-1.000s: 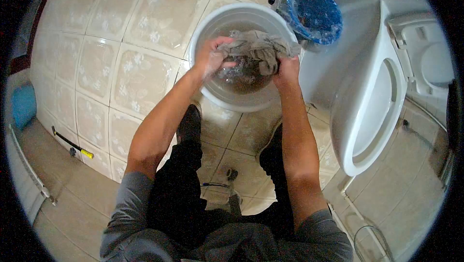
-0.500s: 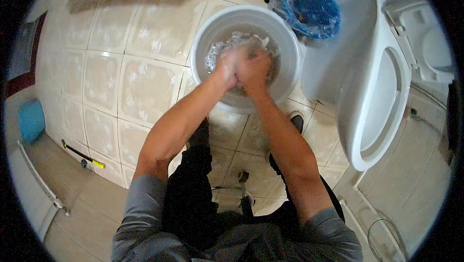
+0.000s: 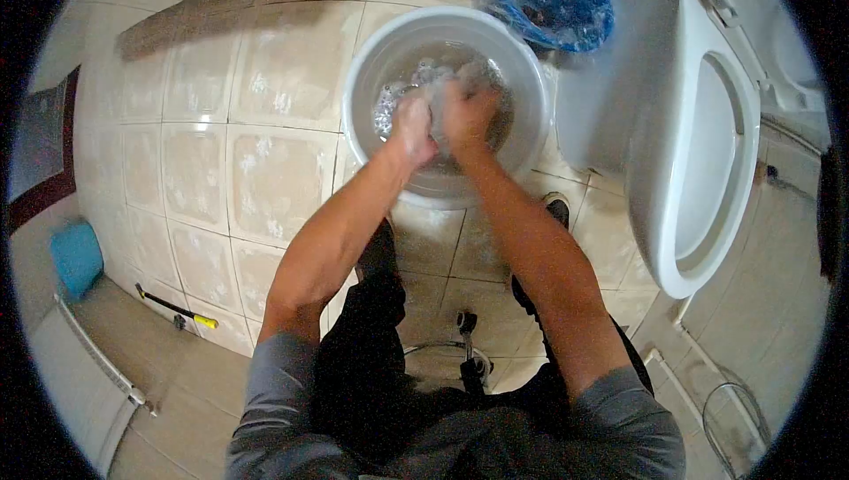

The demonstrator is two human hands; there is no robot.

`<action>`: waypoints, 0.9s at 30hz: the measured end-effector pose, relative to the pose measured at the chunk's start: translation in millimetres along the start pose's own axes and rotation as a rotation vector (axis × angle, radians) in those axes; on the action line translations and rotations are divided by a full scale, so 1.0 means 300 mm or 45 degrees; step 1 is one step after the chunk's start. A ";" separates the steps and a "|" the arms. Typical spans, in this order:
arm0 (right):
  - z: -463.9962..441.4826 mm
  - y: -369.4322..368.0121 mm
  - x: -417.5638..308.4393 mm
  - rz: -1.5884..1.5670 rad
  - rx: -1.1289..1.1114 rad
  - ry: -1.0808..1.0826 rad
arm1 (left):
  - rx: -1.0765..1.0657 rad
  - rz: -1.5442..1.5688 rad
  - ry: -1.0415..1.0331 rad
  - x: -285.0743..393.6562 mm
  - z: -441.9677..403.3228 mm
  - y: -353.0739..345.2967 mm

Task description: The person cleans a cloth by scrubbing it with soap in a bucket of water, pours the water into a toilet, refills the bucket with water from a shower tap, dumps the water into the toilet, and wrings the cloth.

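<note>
A round whitish plastic basin (image 3: pixel 358 126) on the tiled floor holds murky water with suds (image 3: pixel 386 108). Both my hands are inside it, close together. A greyish wet cloth (image 3: pixel 439 98) shows between them, blurred and partly under water. My left hand (image 3: pixel 412 126) is closed at its left side, wet with foam. On the other side my right hand (image 3: pixel 470 113) curls its fingers against the bunched cloth, smeared by motion. How much of the cloth each hand grips is hidden.
A bin with a blue bag (image 3: pixel 566 2) stands just beyond the basin, to the right. A white toilet (image 3: pixel 707 170) is at the right. A yellow-and-black handled tool (image 3: pixel 177 307) lies at the lower left, near a light-blue container (image 3: pixel 77 259). A stool base (image 3: pixel 467 347) is beneath me.
My hands have moved apart a little, and the greyish cloth shows between them. The view has shifted slightly.
</note>
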State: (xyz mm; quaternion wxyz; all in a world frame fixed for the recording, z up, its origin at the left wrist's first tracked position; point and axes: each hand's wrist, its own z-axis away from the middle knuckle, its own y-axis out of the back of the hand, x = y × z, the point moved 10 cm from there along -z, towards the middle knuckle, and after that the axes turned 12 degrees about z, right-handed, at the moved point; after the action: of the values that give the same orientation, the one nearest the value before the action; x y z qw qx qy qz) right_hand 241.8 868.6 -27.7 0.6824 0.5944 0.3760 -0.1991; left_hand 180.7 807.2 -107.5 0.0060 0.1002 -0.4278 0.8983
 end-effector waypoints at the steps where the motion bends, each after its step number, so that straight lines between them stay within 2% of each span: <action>1: 0.029 -0.026 0.010 0.047 -0.053 0.041 | 0.022 -0.081 0.013 0.019 -0.030 0.045; 2: 0.060 -0.046 0.009 0.093 -0.104 0.083 | -0.149 -0.024 0.128 0.039 -0.113 0.147; 3: 0.062 -0.043 0.027 -0.073 -0.087 -0.014 | -0.147 -0.028 0.128 0.025 -0.037 0.051; 5: 0.017 -0.030 0.052 -0.268 -0.045 -0.115 | 0.108 -0.039 0.025 0.016 0.104 -0.065; 6: -0.049 -0.003 0.063 -0.088 -0.024 0.041 | -0.080 0.046 0.113 -0.011 0.073 -0.036; 7: -0.090 0.015 0.069 0.101 -0.002 0.191 | -0.078 0.030 0.126 0.004 0.084 -0.038; 9: -0.123 0.072 0.081 0.112 -0.054 0.092 | -0.189 0.054 0.049 0.048 0.141 -0.075; 10: -0.146 0.095 0.070 0.115 -0.112 0.034 | -0.085 0.008 0.051 0.063 0.150 -0.053; 11: -0.167 0.118 0.065 0.115 -0.102 0.037 | -0.094 0.003 0.053 0.072 0.159 -0.047; 13: -0.195 0.111 0.094 -0.293 -0.216 -0.137 | 0.276 -0.632 -0.094 0.134 0.172 0.093; 14: -0.195 0.114 0.080 -0.297 -0.209 -0.148 | 0.178 -0.752 -0.052 0.121 0.168 0.101; 15: -0.191 0.122 0.012 -0.137 -0.169 0.005 | 0.181 -0.766 -0.037 0.113 0.200 0.057; 16: -0.186 0.126 -0.064 0.025 -0.129 0.161 | 0.175 -0.511 0.011 0.092 0.229 0.008; 17: -0.176 0.146 -0.122 0.021 -0.119 0.156 | 0.164 -0.254 0.051 0.077 0.254 -0.050; 19: -0.083 0.091 -0.226 -0.114 -0.536 0.059 | 0.094 -0.125 0.109 0.071 0.260 -0.096; 20: -0.042 0.084 -0.241 -0.116 -0.531 0.066 | -0.155 0.023 0.197 0.067 0.256 -0.153; 21: 0.014 0.081 -0.308 0.060 -0.467 0.396 | -0.403 0.172 0.287 0.071 0.261 -0.199; 22: 0.084 0.075 -0.368 0.238 -0.396 0.725 | -0.427 -0.173 -0.037 0.133 0.178 -0.049; 23: 0.114 0.085 -0.353 0.238 -0.392 0.726 | -0.430 -0.174 -0.038 0.158 0.157 -0.008; 25: 0.156 0.116 -0.308 -0.203 -0.515 0.680 | -0.635 0.359 0.354 0.134 0.172 -0.025; 26: 0.147 0.156 -0.252 -0.167 -0.268 0.641 | -0.455 0.339 0.280 0.133 0.155 -0.018; 27: 0.143 0.113 -0.193 -0.170 -0.276 0.641 | -0.450 0.342 0.274 0.117 0.173 -0.060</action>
State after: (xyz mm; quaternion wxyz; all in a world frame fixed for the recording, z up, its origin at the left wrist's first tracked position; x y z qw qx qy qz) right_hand 241.2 824.3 38.6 0.6123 0.5227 0.5912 -0.0483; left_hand 157.0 776.0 -55.2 -0.0505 -0.0564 -0.5846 0.8078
